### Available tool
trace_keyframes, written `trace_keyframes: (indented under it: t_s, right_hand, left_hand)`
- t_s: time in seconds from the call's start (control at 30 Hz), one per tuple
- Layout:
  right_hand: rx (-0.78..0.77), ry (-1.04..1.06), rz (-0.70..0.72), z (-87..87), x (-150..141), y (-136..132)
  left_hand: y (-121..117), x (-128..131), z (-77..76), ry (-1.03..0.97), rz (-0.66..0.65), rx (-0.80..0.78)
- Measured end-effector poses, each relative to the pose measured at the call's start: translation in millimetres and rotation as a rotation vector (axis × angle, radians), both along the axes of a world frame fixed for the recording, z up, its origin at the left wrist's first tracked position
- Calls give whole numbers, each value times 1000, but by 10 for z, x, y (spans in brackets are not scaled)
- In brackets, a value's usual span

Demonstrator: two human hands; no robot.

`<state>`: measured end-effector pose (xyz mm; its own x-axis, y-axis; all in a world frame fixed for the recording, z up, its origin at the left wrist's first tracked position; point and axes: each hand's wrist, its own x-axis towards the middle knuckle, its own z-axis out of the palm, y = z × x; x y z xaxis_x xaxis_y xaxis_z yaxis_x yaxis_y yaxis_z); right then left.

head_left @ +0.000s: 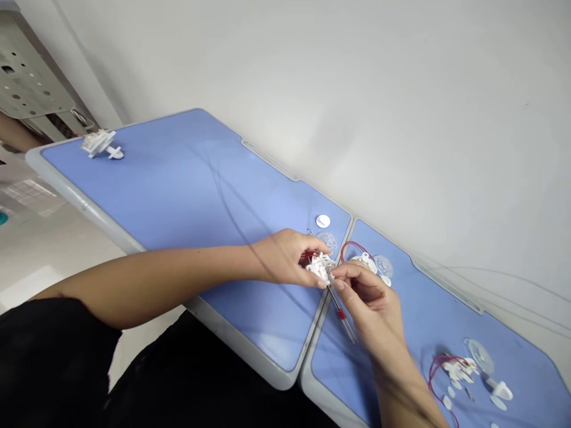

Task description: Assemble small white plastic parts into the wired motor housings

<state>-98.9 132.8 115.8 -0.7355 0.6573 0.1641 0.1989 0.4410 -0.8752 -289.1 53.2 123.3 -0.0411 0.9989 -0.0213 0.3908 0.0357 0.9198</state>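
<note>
Between the thumb and fingers of my left hand [292,255] is a white plastic part [319,267] with red wires by the palm. My right hand [370,297] reaches in from the other side, thumb and forefinger pinched at the part's edge; anything between those fingertips is too small to make out. A screwdriver [341,314] with a red and clear handle lies below the part, beside my right thumb, its tip hidden near the part. Just beyond my left fingers are a clear plastic disc [328,241] and a white round cap [323,221].
Two blue tables [187,178] meet at a seam along a white wall [401,119]. A white assembly [100,144] stands at the far left corner. Behind my right hand lies another wired white piece [366,260]. More wired parts [459,368] and a clear disc [480,355] lie at right.
</note>
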Motion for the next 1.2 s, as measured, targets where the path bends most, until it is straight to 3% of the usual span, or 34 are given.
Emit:
trace_keyframes:
  t_s: [0.13,0.27,0.33,0.43,0.53,0.77,1.2]
  right_hand:
    - [14,76,-65,58,11,-9]
    - [246,27,-48,72,-23,-65]
    - [421,-18,-34,-4,-62,-106]
    - [642,-181,44,-187,-146,-177]
    - [751,-350,92,-329,-241,-236]
    - [780,-439,89,-368,-325,-221]
    - [665,-470,69,-297,-338,-233]
  left_hand:
    - [-10,-43,26,-15,26,7]
    - [-6,-175,88,-100,143,14]
    - [15,-239,93,-88,255,47]
    - [43,-285,65,-58,311,53]
    - [48,-282,46,16,330,-1]
    - [36,-191,112,-62,390,-19]
    - [24,-212,128,-2,299,-23]
